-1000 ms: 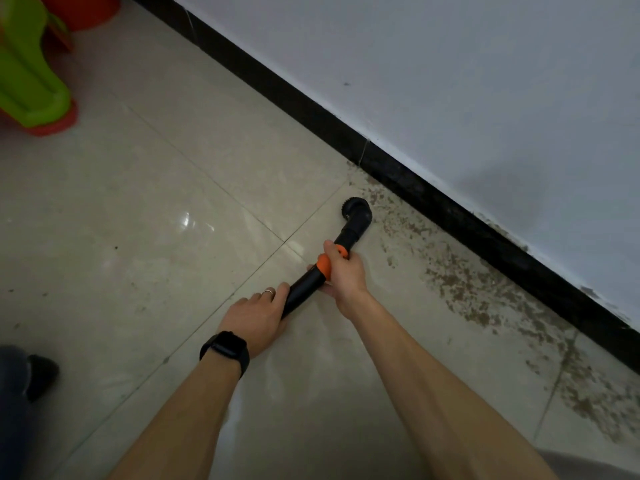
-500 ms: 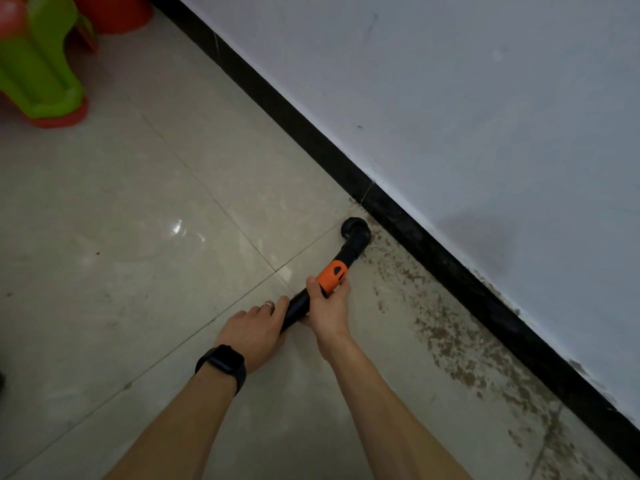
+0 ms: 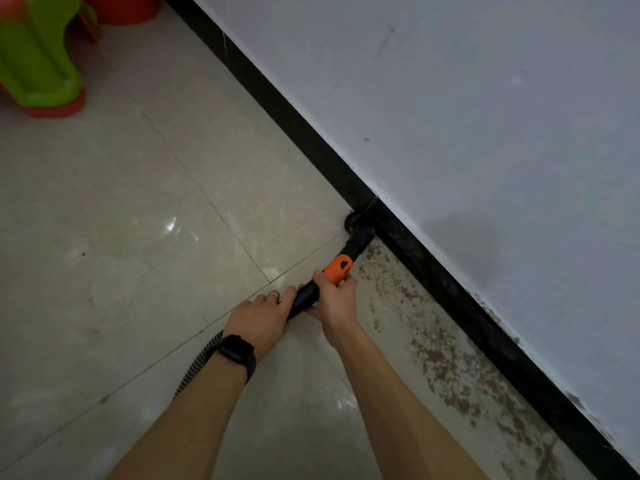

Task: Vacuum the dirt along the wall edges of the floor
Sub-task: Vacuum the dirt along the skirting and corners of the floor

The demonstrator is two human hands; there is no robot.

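Glossy tiled floor [image 3: 138,202] beside the white painted wall [image 3: 450,116]

Between them runs a black skirting board [image 3: 450,282], and brown dirt specks [image 3: 443,362] lie along it. Both hands grip the black vacuum tube with an orange collar [image 3: 306,296]: the right hand [image 3: 337,303] curls around it just below the collar, the left hand [image 3: 259,320], wearing a black wristwatch [image 3: 235,351], holds it lower. The round black nozzle [image 3: 358,226] sits right against the skirting board

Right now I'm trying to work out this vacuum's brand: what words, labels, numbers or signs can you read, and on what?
No readable text anywhere in this view.
The vacuum wand shows no lettering.
Its orange collar bears only a dark oval mark, not a letter.
The watch has a dark face.
The wall has smudges only.
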